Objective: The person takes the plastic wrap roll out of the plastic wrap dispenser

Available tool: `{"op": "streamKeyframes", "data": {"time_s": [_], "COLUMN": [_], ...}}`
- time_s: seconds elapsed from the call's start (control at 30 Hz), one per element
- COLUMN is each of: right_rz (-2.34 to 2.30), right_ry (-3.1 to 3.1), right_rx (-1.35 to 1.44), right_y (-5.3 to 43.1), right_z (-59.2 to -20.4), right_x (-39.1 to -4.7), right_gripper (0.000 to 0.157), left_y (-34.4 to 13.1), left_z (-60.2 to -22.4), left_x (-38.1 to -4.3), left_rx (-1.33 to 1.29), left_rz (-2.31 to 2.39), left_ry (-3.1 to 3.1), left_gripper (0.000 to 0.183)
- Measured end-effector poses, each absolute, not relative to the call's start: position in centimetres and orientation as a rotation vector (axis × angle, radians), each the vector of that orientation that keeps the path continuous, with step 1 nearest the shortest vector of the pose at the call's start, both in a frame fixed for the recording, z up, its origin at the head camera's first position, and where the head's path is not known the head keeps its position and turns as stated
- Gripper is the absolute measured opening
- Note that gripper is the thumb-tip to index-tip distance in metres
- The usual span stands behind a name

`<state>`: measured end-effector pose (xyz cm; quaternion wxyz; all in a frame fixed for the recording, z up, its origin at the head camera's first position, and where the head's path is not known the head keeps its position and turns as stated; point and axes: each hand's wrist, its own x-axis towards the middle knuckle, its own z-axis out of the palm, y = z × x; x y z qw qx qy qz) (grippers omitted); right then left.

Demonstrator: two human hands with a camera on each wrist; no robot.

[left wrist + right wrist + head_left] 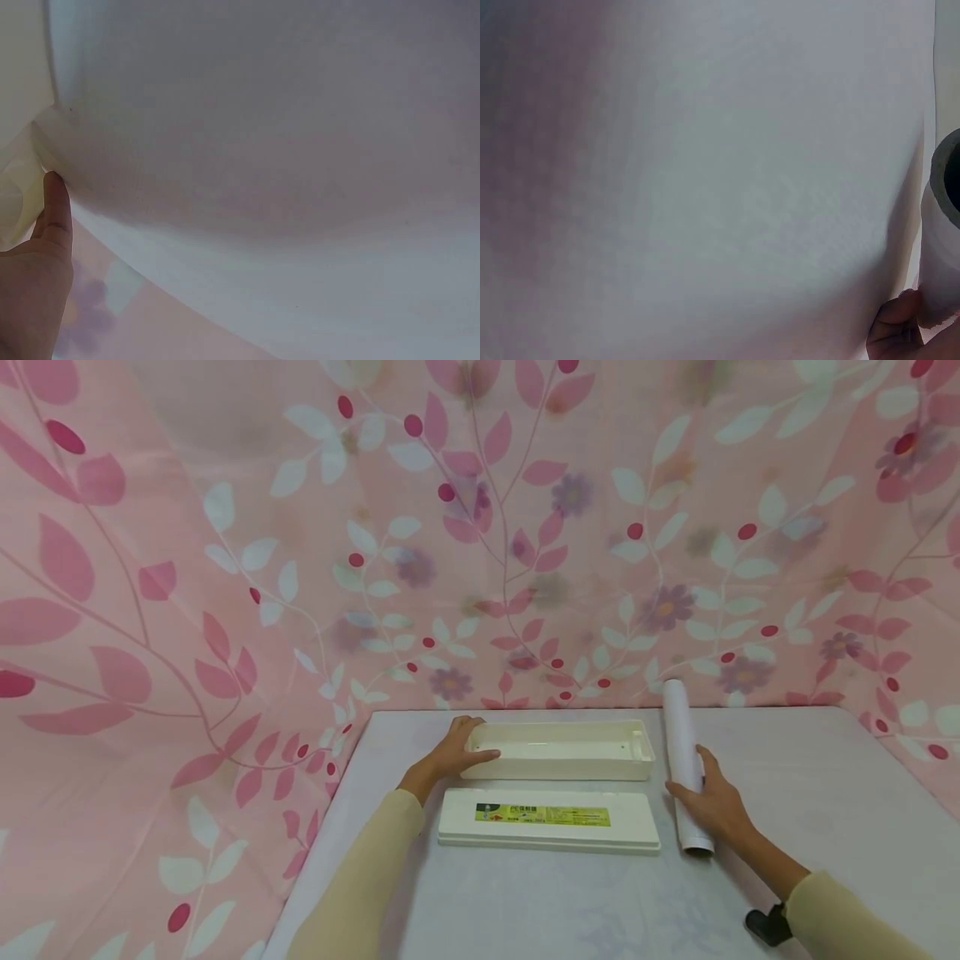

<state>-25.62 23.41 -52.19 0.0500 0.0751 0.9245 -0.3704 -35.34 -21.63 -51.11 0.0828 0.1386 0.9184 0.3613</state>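
Observation:
My left hand (452, 750) grips the left end of an open cream plastic box (555, 770), thumb over its near side and fingers at the back corner. In the left wrist view only part of this hand (46, 255) and the box's end (22, 199) show. Over on the right, my right hand (716, 802) holds a white roll of cling film (682, 760), thumb on one side and fingers on the other. The roll's hollow core end (939, 180) faces the right wrist camera. Nearer me lies the box's flat lid (547, 837), with a yellow-green label (543, 814).
A white cloth covers the table (525, 902). Behind it and on the left hangs a pink curtain (480, 568) with leaves and flowers, meeting the table's far edge. A black strap (768, 927) sits at my right wrist.

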Motion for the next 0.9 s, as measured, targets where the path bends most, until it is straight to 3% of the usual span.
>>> {"op": "streamKeyframes", "data": {"time_s": [0.9], "right_rz": [-1.046], "right_ry": [2.941], "right_rx": [0.098], "right_y": [23.68], "right_z": [-53.07], "right_x": [-24.95], "right_gripper": [0.092], "left_y": [-21.49], "left_z": [-51.42], "left_x": [-34.69], "left_rx": [0.447], "left_rz": [1.109], "left_ry": [2.757], "left_gripper": [0.089]}}
